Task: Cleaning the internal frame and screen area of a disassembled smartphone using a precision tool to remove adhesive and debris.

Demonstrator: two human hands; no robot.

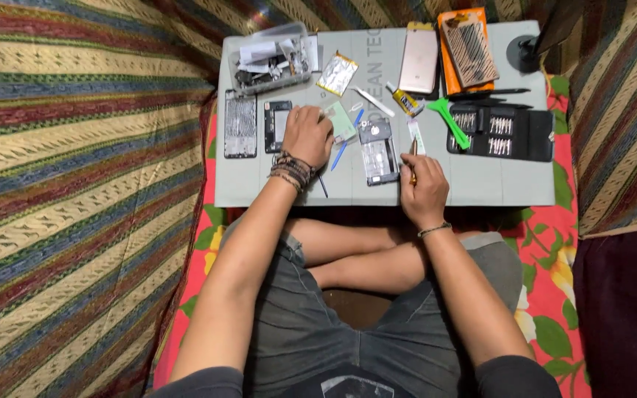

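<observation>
Left hand (307, 135) lies palm down on the grey mat (481, 188), fingers curled over a pale green part (342, 121) beside a dark frame (276, 125); whether it pinches the part or only presses it I cannot tell. Right hand (423, 190) is closed round a thin screwdriver (413, 158), its tip up toward the opened phone (379, 151) lying between the two hands. A blue pry tool (340, 153) and tweezers (372, 101) lie near the phone, a glue tube (405, 100) and a silver battery (338, 73) just above it. From this single head view, the risk I judge greatest is the screwdriver tip slipping and scoring the bare board. The left wrist could also sweep small loose parts off the mat's edge, since it rests close to them, and the open bit case (499, 131) could be knocked over.
</observation>
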